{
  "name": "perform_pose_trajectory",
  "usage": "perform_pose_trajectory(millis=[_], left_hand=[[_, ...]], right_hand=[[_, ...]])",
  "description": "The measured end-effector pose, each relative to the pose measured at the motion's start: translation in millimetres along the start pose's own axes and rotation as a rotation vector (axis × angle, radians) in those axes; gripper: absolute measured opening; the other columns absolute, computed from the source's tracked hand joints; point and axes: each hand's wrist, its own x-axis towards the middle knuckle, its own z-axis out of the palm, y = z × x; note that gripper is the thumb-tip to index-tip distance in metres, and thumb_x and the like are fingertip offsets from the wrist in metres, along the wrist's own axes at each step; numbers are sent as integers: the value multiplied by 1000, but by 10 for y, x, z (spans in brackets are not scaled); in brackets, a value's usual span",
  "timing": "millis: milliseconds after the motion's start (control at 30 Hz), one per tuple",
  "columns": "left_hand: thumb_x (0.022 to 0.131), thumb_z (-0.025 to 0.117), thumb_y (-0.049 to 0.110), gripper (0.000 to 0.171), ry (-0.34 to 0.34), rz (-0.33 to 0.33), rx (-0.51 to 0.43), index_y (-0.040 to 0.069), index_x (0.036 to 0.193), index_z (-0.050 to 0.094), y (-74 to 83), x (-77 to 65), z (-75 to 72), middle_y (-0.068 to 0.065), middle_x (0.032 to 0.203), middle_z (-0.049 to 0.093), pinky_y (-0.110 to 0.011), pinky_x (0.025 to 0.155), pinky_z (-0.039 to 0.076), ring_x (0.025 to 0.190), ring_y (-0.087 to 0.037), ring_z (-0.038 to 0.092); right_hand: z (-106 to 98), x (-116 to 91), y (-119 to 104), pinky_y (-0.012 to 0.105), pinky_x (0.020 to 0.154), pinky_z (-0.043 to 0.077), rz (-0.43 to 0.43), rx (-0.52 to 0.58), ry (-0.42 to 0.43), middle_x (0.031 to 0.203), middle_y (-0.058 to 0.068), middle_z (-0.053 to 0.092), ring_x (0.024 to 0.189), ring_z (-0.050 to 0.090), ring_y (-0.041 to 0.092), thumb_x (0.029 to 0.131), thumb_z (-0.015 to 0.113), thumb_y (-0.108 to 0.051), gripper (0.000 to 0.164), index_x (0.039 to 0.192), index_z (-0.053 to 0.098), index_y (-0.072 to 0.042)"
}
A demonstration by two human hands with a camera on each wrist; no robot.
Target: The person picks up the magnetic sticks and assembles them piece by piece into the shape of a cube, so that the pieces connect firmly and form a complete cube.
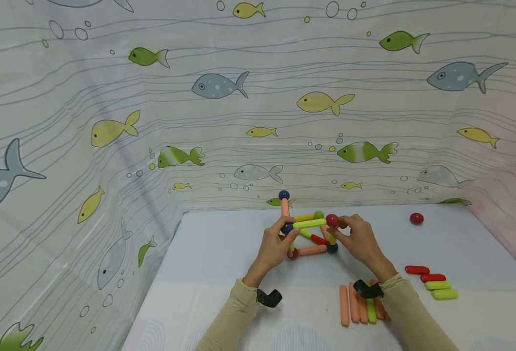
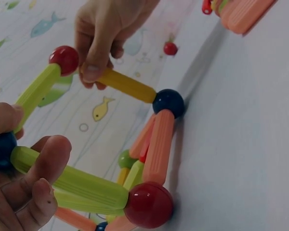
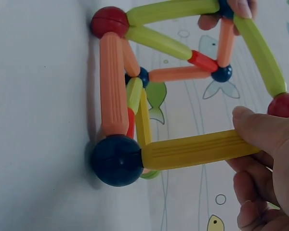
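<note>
A frame of magnetic building rods and balls stands on the table. My left hand (image 1: 275,246) grips a blue ball (image 1: 287,228) at an upper corner, with a lime rod (image 1: 309,224) running from it to a red ball (image 1: 332,221). My right hand (image 1: 359,236) pinches the upper part of a yellow rod (image 3: 197,149), whose lower end meets another blue ball (image 3: 117,161) on the table. Fingers hide the yellow rod's upper end, so I cannot tell whether it touches the red ball. An orange rod (image 3: 113,84) joins the lower blue ball to a lower red ball (image 2: 149,204).
Several loose orange rods (image 1: 344,305) and a lime one lie near my right forearm. Short red rods (image 1: 417,269) and short lime rods (image 1: 445,294) lie farther right. A spare red ball (image 1: 416,218) rests at the back right. Behind the table hangs a fish-patterned sheet (image 1: 284,122).
</note>
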Motion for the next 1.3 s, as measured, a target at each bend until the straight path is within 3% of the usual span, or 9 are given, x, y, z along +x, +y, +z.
perform_pose_trajectory(millis=[200, 333, 433, 533, 667, 800, 1033, 1200, 1300], left_hand=[[108, 64, 22, 28, 3, -3, 6, 8, 132, 63, -1, 0, 6, -24, 93, 69, -20, 45, 46, 48, -40, 64], [108, 63, 22, 28, 11, -2, 15, 8, 132, 63, -10, -1, 20, -22, 93, 70, -20, 44, 45, 47, -41, 63], [108, 64, 22, 28, 18, -4, 27, 9, 132, 63, -4, -5, 31, -20, 92, 71, -20, 44, 44, 47, -40, 63], [107, 65, 23, 28, 29, 7, 77, 9, 131, 64, -1, -11, 38, -15, 90, 72, -19, 44, 43, 43, -21, 60], [107, 65, 26, 31, 56, 73, 241, 9, 132, 65, -25, 2, 46, -6, 88, 73, -18, 47, 44, 49, 2, 49], [105, 68, 26, 43, 57, 113, 344, 12, 144, 56, -45, 18, 48, -7, 78, 71, -16, 45, 38, 46, 4, 42], [100, 73, 14, 59, 40, 135, 342, 13, 153, 47, -64, 16, 18, -11, 100, 77, -17, 43, 37, 44, 3, 41], [101, 73, 14, 58, 38, 167, 374, 15, 153, 48, -84, 23, 4, -9, 99, 75, -17, 47, 40, 48, 2, 42], [99, 75, 16, 66, 49, 183, 387, 14, 157, 43, -99, 21, 3, -10, 99, 73, -17, 48, 41, 51, 2, 43]], right_hand=[[32, -11, 14, 31, 64, 47, -64, 9, 61, 82, 9, 75, 79, 60, 23, 77, 95, -12, 29, 99, 78, -2], [57, -18, 19, 31, 65, 46, -60, 25, 49, 81, 8, 74, 79, 60, 25, 78, 94, -13, 28, 98, 78, -3], [72, -25, 25, 32, 67, 46, -40, 37, 8, 82, 7, 74, 81, 62, 30, 82, 92, -14, 26, 100, 77, -4], [73, -35, 32, 33, 68, 46, -5, 49, -43, 85, 7, 75, 82, 63, 32, 86, 89, -16, 24, 104, 78, -4], [54, -44, 44, 31, 68, 48, 35, 82, -98, 89, 7, 76, 81, 62, 28, 94, 82, -18, 24, 112, 77, -3], [41, -45, 75, 27, 70, 51, 68, 110, -136, 90, 5, 74, 80, 59, 18, 99, 76, -19, 23, 117, 75, -4], [47, -39, 147, 27, 75, 58, 121, 170, -234, 95, 3, 76, 87, 67, 16, 101, 74, -21, 24, 121, 74, -6], [76, -50, 195, 30, 76, 60, 165, 195, -355, 102, 6, 77, 87, 69, 15, 101, 75, -21, 21, 115, 73, -6], [84, -64, 228, 35, 78, 63, 175, 203, -395, 108, 9, 77, 94, 72, 20, 99, 76, -19, 21, 114, 73, -5]])
